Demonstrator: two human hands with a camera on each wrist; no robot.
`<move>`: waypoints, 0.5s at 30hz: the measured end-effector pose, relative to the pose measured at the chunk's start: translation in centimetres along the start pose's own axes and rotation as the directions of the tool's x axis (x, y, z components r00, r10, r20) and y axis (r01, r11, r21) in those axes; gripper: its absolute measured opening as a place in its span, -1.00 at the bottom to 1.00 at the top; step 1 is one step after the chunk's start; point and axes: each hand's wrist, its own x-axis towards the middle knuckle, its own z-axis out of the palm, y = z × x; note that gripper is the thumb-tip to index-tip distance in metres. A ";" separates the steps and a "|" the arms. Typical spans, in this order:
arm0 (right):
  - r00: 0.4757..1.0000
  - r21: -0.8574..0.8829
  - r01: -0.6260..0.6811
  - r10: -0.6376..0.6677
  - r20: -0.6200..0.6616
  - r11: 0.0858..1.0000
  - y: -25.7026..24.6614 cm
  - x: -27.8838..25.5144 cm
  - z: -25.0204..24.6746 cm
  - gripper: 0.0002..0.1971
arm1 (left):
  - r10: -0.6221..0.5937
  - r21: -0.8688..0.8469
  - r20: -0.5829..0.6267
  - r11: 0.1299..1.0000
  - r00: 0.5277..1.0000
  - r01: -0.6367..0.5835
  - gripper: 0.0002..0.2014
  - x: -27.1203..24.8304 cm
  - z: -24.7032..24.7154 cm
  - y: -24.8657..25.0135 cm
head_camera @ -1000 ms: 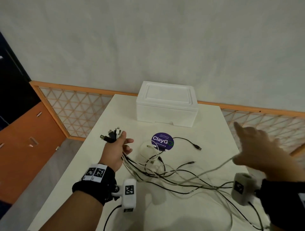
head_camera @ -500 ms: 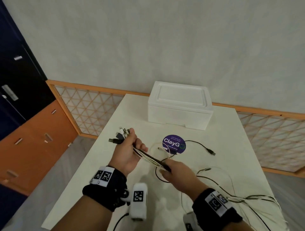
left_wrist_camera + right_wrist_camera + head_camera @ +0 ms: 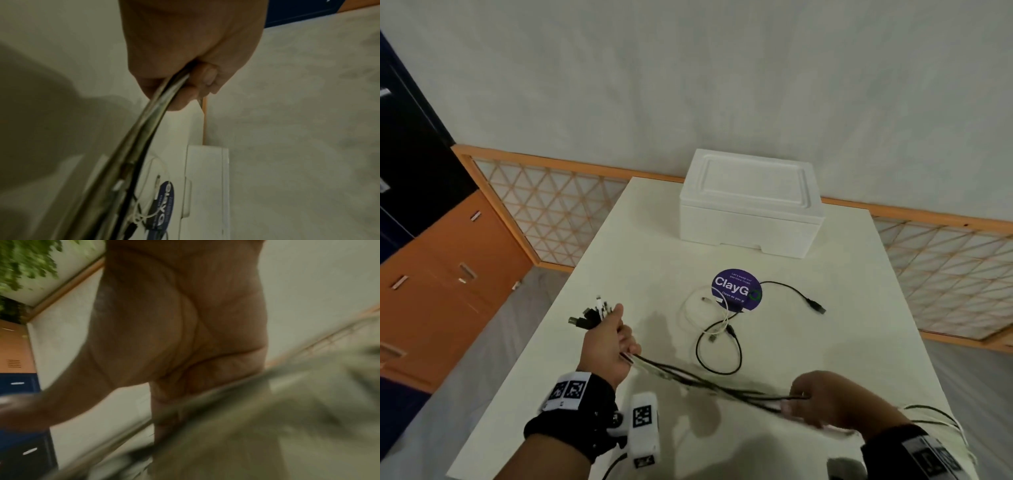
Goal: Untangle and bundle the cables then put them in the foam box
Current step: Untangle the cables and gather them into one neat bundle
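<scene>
My left hand (image 3: 613,342) grips a bunch of black and white cables (image 3: 688,375), their plug ends (image 3: 592,313) sticking out past the fist near the table's left edge. The bunch runs taut to my right hand (image 3: 811,397), which curls round it near the front right. In the left wrist view the cables (image 3: 144,138) leave the left fist (image 3: 185,68) downward. The right wrist view is blurred, with the cables (image 3: 205,402) crossing my right hand's fingers (image 3: 174,402). A loose black cable (image 3: 719,349) and a white one (image 3: 688,308) lie mid-table. The closed white foam box (image 3: 750,202) stands at the back.
A round purple sticker (image 3: 736,289) lies on the white table (image 3: 825,342) in front of the box. More cable slack (image 3: 935,414) hangs over the table's right front edge. Orange drawers (image 3: 441,281) and a lattice fence (image 3: 558,212) stand to the left.
My right hand, holding the bunch near the left hand, has slid along it to the right, drawing the cables straight. The left hand has kept its hold.
</scene>
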 end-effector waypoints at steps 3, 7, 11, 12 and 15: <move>0.993 0.089 -0.038 0.047 -0.104 0.995 -0.2 2.5 0.1 -0.20 | -0.059 0.049 -0.028 0.997 0.998 0.060 -0.63 0.3 0.1 -1.0; 0.935 0.100 -0.041 0.074 -0.346 0.994 -3.3 7.2 0.8 -0.69 | -0.091 0.053 -0.029 0.994 0.995 0.093 -0.77 0.4 0.7 -1.6; 0.934 0.069 -0.093 0.112 -0.339 0.993 -6.4 10.6 2.7 -0.57 | -0.073 0.136 0.009 0.988 0.997 0.071 -0.76 0.0 1.5 -1.8; 0.915 0.050 -0.080 0.093 -0.392 0.996 -6.8 11.1 2.8 -0.61 | -0.057 0.151 0.024 0.987 0.998 0.053 -0.76 -0.1 1.7 -1.8; 0.844 -0.063 0.028 -0.057 -0.533 0.998 -7.4 12.4 2.2 -0.62 | -0.027 0.175 0.047 0.984 0.999 0.019 -0.72 -0.3 2.2 -1.9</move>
